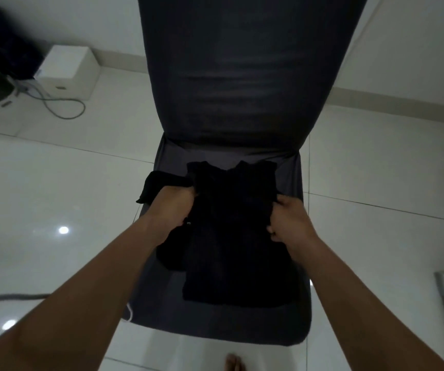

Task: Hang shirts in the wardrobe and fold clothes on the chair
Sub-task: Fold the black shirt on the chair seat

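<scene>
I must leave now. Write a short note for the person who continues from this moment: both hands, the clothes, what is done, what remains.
Left hand: gripping the black garment at its left side, near a sleeve hanging off the seat edge.
Right hand: gripping the garment's right edge.
Garment lies flat on the chair seat, neckline toward the backrest.
Done: spread out; the right side looks tucked in.
Left: fold the left sleeve in, then fold it up. No wardrobe or hangers in view.

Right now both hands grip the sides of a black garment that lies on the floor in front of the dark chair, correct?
Not quite. The black garment lies on the seat of the dark chair, not on the floor, as the head view shows. The rest stands: the left hand and the right hand grip its sides.
</scene>
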Demonstrator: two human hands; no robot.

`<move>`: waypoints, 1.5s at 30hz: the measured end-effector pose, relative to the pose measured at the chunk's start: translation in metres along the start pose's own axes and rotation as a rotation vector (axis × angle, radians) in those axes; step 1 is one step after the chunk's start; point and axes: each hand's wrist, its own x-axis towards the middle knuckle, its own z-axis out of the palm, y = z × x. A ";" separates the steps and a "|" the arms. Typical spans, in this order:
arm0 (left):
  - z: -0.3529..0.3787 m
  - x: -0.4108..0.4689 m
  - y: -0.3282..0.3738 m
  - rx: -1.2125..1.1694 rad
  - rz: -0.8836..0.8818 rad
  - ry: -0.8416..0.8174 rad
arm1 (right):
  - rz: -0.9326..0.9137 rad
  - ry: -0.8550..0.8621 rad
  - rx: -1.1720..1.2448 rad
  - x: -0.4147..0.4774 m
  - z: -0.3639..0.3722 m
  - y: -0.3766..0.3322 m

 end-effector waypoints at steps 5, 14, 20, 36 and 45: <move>0.006 0.021 0.005 -0.046 -0.165 -0.001 | 0.220 -0.023 -0.118 0.030 -0.005 -0.025; 0.011 0.041 -0.001 0.147 0.115 0.086 | -0.051 0.121 -0.188 0.047 -0.001 -0.022; 0.017 0.054 -0.008 0.536 0.139 0.188 | -0.036 0.201 -0.435 0.071 0.001 -0.015; 0.061 0.020 0.030 0.402 0.406 0.153 | -0.077 0.217 0.078 0.058 0.009 -0.033; 0.075 0.019 0.076 0.061 -0.014 -0.039 | 0.082 -0.398 0.599 0.036 0.001 -0.025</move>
